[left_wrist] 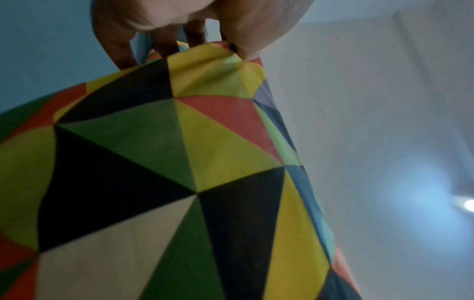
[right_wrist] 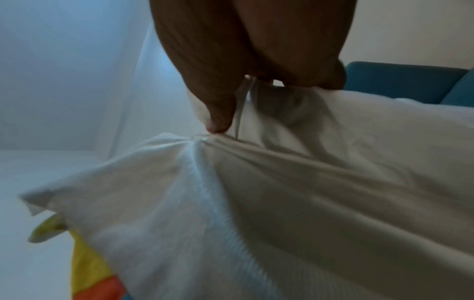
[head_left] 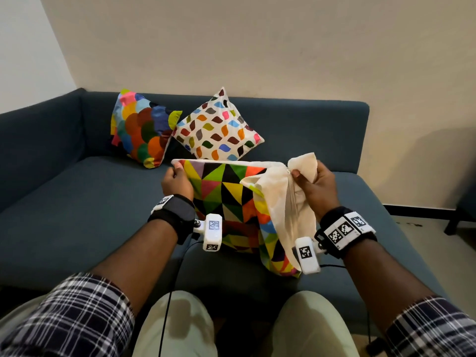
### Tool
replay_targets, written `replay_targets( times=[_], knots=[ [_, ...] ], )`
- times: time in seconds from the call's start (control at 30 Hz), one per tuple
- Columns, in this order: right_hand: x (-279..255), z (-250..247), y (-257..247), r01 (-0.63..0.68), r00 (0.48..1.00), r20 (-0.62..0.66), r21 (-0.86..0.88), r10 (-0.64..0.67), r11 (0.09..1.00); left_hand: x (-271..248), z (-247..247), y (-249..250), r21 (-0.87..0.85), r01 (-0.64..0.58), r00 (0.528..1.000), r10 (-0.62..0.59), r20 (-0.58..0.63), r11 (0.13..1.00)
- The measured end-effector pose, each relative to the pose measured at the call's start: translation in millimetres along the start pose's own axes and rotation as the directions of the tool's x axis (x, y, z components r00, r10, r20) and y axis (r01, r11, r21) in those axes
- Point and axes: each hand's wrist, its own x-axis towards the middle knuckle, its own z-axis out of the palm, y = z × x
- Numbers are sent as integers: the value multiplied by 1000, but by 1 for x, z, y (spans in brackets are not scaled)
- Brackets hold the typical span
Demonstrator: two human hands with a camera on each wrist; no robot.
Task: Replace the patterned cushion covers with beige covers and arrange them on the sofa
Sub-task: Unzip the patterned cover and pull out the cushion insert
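A cushion in a triangle-patterned cover (head_left: pixel 226 197) stands on edge on the blue sofa (head_left: pixel 77 202) in front of me. My left hand (head_left: pixel 177 168) pinches its top left corner; the left wrist view shows thumb and fingers of that left hand (left_wrist: pixel 231 47) nipping the patterned cover (left_wrist: pixel 179 162). My right hand (head_left: pixel 302 176) grips bunched cream fabric (head_left: pixel 283 202) at the cushion's top right, which drapes down its right side. In the right wrist view, the right hand (right_wrist: pixel 225 113) holds the cream fabric (right_wrist: pixel 256 203) above a strip of pattern (right_wrist: pixel 89 274). Whether this fabric is the cover's inner side, I cannot tell.
Two more patterned cushions lean against the sofa back: one with coloured circles (head_left: pixel 141 127) and a white one with leaf shapes (head_left: pixel 219 127). The sofa's left arm (head_left: pixel 38 140) rises at the left. Bare floor and a dark furniture leg (head_left: pixel 453 225) lie to the right.
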Motion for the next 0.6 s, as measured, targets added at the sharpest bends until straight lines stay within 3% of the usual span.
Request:
replay_targets(
  times=[0.27, 0.4, 0.53, 0.6],
  knots=[
    [-1, -5, 8, 77, 969, -242, 65, -59, 995, 20, -10, 14, -2, -41, 990, 40, -139, 999],
    [7, -14, 5, 125, 920, -381, 62, -92, 990, 42, -27, 12, 22, 37, 976, -32, -218, 999],
    [5, -9, 6, 123, 938, -336, 88, -87, 989, 46, -29, 6, -7, 98, 968, -97, -231, 995],
    [1, -9, 16, 27, 970, -243, 130, 5, 991, 40, -25, 2, 10, 104, 974, -100, -205, 995]
  ],
)
